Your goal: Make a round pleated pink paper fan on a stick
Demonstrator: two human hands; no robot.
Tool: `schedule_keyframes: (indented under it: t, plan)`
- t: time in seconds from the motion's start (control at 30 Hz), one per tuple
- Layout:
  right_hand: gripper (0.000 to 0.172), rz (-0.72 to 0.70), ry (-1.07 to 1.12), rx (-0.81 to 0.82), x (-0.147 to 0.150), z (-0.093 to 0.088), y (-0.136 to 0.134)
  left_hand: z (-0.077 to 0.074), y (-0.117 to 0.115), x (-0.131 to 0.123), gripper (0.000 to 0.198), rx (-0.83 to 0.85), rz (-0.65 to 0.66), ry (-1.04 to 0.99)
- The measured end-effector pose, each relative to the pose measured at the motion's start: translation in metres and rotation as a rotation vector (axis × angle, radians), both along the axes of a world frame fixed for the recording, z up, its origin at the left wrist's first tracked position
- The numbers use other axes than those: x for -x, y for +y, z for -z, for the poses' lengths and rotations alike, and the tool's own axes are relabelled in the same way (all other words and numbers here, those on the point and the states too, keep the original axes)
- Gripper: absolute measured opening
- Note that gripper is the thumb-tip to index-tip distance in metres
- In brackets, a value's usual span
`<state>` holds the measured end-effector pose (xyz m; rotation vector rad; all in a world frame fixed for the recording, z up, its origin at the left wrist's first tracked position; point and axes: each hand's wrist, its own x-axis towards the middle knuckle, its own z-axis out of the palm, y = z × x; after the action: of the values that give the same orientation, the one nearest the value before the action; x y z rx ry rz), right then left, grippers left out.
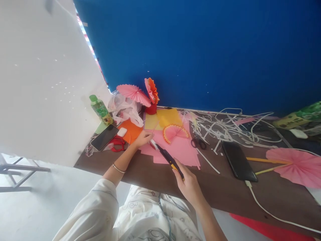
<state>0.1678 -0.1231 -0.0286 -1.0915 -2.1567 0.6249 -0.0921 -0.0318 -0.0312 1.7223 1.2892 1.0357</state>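
Observation:
My right hand is wrapped round the handle of a black and yellow utility knife, its front end pointing away to the left. By the knife's tip is a small white thing with a red edge, too blurred to name. My left hand is closed just beyond it, fingers together over the pink paper sheets; what they pinch, if anything, is hard to make out. A pleated pink paper fan with an orange-yellow edge lies on the sheets. Behind it are yellow paper sheets, with orange paper to the left.
Black-handled scissors and tangled white paper strips lie rightward, near a charging phone and a large pink fan. Leftward are another phone, red scissors, a green-capped bottle and a plastic bag.

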Motion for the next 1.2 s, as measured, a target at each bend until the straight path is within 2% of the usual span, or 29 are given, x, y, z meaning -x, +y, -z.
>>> schedule_keyframes:
  t: [0.33,0.77,1.2]
  plan:
    - [0.040,0.023,0.013,-0.039,0.004,-0.003,0.000,0.003,0.001,0.000,0.042,0.037,0.002,-0.089]
    - [0.042,-0.008,-0.011,-0.056,0.003,-0.004,0.001,0.000,-0.001,-0.002,0.043,0.032,-0.003,-0.076]
    - [0.043,0.034,-0.106,-0.076,0.006,-0.013,-0.001,0.000,0.000,-0.002,0.043,0.014,0.000,-0.075]
